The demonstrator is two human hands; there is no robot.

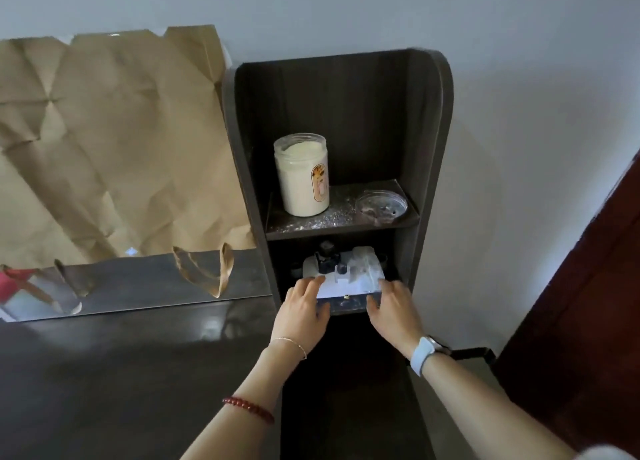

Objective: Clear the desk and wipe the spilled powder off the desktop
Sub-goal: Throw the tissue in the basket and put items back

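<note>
A dark wooden shelf unit [429,140] stands at the desk's right end. On its upper shelf stands an open clear jar [302,175] full of white powder, with spilled powder [311,221] scattered around it and a clear round lid [381,205] to its right. In the lower compartment sits a clear plastic box [346,279] with small dark items inside. My left hand [303,309] grips the box's left front corner and my right hand [391,310] grips its right front corner.
A dark glossy desktop [121,373] stretches to the left. A mirror [138,279] covered by crumpled brown paper [114,140] leans on the wall behind it. A dark red door [588,321] is at the right.
</note>
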